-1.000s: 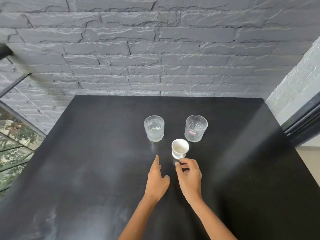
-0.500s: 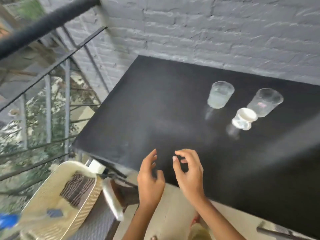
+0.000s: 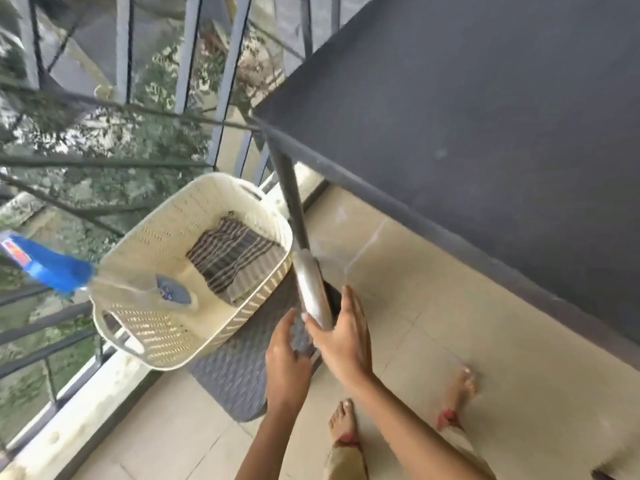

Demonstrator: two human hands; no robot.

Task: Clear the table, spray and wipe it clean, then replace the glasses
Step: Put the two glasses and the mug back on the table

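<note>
Head view looks down past the tabletop's (image 3: 485, 116) left edge; the glasses are out of sight, so I cannot tell whether clearing is done. I judge the step to be fetching the cleaning things: the striped cloth (image 3: 235, 258) lies in the cream basket (image 3: 152, 233), and the blurred blue spray bottle (image 3: 52, 263) pokes over its rim. My left hand (image 3: 285, 351) and right hand (image 3: 346, 336) hang loose-fingered and empty beside the table leg (image 3: 291, 199). Next I would reach left over the near rim. Room is tight, with the railing (image 3: 221, 81) just behind and the leg close alongside.
</note>
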